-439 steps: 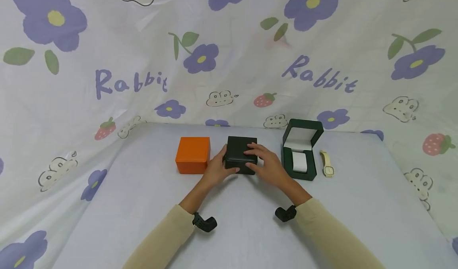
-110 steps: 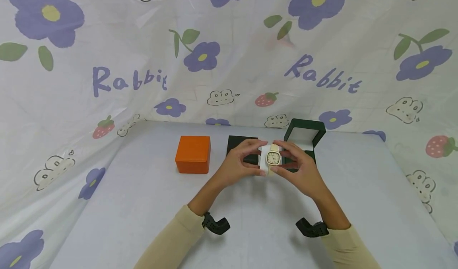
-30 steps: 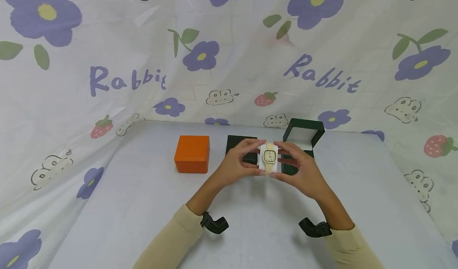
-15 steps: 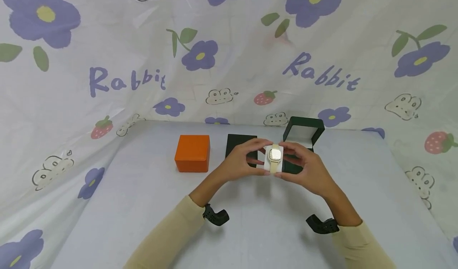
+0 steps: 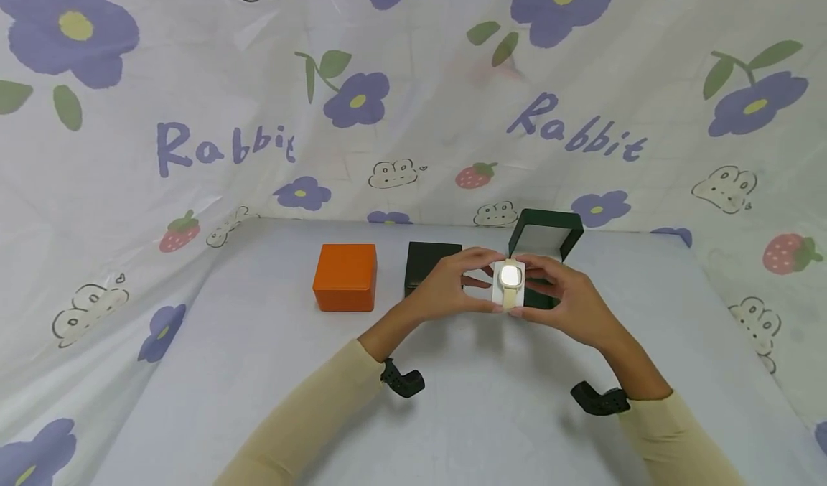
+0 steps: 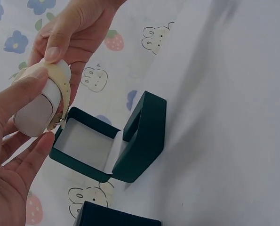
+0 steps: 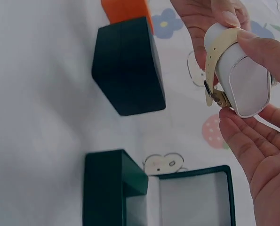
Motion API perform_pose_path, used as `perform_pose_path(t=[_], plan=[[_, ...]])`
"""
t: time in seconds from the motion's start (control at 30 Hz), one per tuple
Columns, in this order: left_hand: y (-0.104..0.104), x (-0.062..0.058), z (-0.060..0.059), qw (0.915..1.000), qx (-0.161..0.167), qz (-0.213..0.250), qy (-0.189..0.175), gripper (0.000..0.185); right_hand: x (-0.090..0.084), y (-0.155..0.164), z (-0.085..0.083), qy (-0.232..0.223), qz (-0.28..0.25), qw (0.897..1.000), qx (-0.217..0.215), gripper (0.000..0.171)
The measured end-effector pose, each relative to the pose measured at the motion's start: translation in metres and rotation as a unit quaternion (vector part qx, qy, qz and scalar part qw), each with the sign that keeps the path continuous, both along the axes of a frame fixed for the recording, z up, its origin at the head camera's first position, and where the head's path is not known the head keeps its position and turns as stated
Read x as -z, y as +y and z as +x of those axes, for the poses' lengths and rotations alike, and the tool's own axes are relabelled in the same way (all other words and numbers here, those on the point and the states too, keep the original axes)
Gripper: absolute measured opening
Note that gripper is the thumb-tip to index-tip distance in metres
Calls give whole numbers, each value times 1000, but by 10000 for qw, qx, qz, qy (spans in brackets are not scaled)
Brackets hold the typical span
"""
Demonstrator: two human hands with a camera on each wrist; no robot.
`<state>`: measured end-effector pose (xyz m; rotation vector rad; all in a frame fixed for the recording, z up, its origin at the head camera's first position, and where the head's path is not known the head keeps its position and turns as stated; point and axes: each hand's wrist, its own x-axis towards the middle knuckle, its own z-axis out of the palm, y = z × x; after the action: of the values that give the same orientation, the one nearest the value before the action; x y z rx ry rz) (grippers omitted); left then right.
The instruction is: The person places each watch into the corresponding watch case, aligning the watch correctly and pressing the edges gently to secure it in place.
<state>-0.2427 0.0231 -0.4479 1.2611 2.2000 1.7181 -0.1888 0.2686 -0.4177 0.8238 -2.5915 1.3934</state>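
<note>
A cream-strapped wristwatch point(image 5: 511, 276) wraps round a white watch cushion point(image 7: 250, 87), held up off the table in both hands. My left hand point(image 5: 446, 285) pinches the left side between thumb and fingers. From the right, my right hand point(image 5: 575, 303) pinches it the same way. Glare whitens the watch face in the head view. The strap's buckle point(image 7: 215, 96) shows below the cushion in the right wrist view. Just behind the hands stands an open dark green watch box point(image 5: 549, 219) with a white lid lining; its base is partly hidden by my right hand.
A closed black box point(image 5: 429, 260) stands left of the green one, partly behind my left hand. Farther left is a closed orange box point(image 5: 345, 278). All rest on a white-covered table point(image 5: 478, 414), with a flower-print cloth point(image 5: 413, 98) hanging behind.
Earliest, both hands were on the black box, the watch lay on the table and the cushion sat in the green box. Over the last second, both hands shifted slightly right with watch and cushion.
</note>
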Motion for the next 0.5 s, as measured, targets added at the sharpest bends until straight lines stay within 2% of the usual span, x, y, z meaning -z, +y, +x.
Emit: perform_pose_path(t=[0.33, 0.5], plan=[[19, -2, -6, 9999, -25, -98, 7, 78, 1, 15, -5, -52, 10, 9998, 171, 78], [25, 3, -9, 9997, -154, -165, 103, 78, 3, 21, -9, -48, 222, 9996, 169, 78]])
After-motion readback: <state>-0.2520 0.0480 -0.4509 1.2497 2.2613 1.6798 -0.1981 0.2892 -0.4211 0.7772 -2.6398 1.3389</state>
